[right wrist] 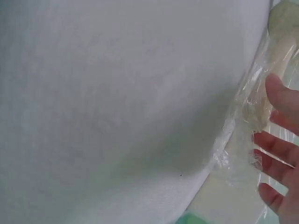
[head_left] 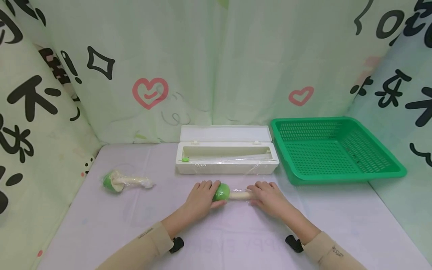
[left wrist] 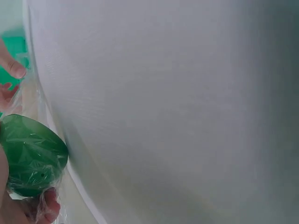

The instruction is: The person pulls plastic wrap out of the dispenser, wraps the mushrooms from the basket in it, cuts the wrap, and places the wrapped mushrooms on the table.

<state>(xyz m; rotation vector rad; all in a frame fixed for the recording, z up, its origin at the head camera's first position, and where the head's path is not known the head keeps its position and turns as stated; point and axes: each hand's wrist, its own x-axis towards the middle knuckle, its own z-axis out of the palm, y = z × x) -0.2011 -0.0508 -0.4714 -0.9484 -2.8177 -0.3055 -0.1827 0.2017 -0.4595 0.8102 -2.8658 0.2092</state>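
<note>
A ladle-like utensil [head_left: 221,192] with a rounded green head and a cream handle lies crosswise before me, covered in clear plastic film. My left hand [head_left: 201,198] holds its green head, fingers beyond and thumb on the near side. In the left wrist view, film clings around the green head [left wrist: 35,154] beside the fingertips [left wrist: 50,207]. At the handle's right end is my right hand [head_left: 270,198]. Its fingers [right wrist: 275,144] spread apart against loose film [right wrist: 229,144] in the right wrist view. Part of the handle is hidden by that hand.
Behind the hands stands a white film dispenser [head_left: 226,167], lid raised, with a green slider [head_left: 185,159] at its left. A green basket [head_left: 351,176] sits at the back right. Another film-wrapped green and cream utensil [head_left: 126,182] lies at left on the white-covered table [head_left: 219,240].
</note>
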